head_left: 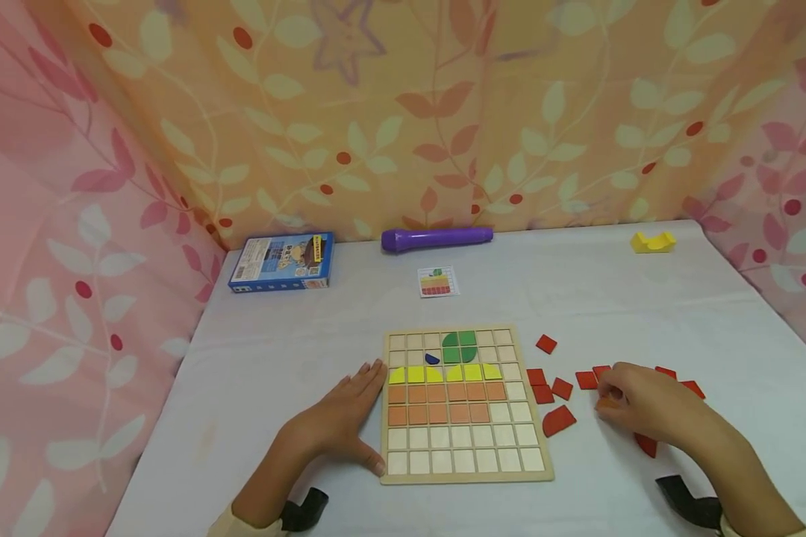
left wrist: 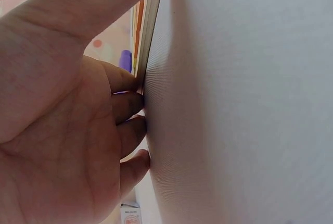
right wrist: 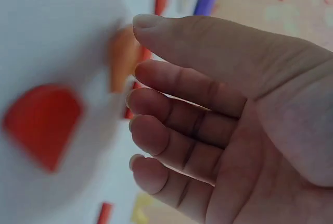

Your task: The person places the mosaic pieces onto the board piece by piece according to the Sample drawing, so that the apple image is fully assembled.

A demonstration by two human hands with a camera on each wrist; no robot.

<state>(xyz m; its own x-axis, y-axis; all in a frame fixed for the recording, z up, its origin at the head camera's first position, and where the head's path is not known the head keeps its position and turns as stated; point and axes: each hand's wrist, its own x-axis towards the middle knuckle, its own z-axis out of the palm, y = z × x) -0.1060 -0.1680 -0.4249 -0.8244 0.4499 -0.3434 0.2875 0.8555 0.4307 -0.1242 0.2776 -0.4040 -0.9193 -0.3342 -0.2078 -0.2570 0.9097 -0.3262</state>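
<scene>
A wooden grid board [head_left: 466, 477] lies on the white table, filled partly with orange square tiles [head_left: 436, 393], yellow pieces [head_left: 416, 375], green pieces [head_left: 460, 347] and one dark blue piece [head_left: 432, 359]. My left hand [head_left: 336, 410] rests at the board's left edge, thumb spread toward its lower corner; in the left wrist view the fingers [left wrist: 130, 107] reach down to the cloth. To the right of the board, my right hand [head_left: 638, 399] pinches an orange tile [right wrist: 122, 60] at thumb and index fingertips, low over the table. Red pieces [head_left: 560, 421] lie around it.
Behind the board lies a small pattern card [head_left: 438, 282]. A purple microphone-shaped stick [head_left: 436, 239], a blue box [head_left: 282, 262] and a yellow curved block [head_left: 653, 242] stand along the back. Patterned curtains [head_left: 443, 112] enclose the table's back and sides.
</scene>
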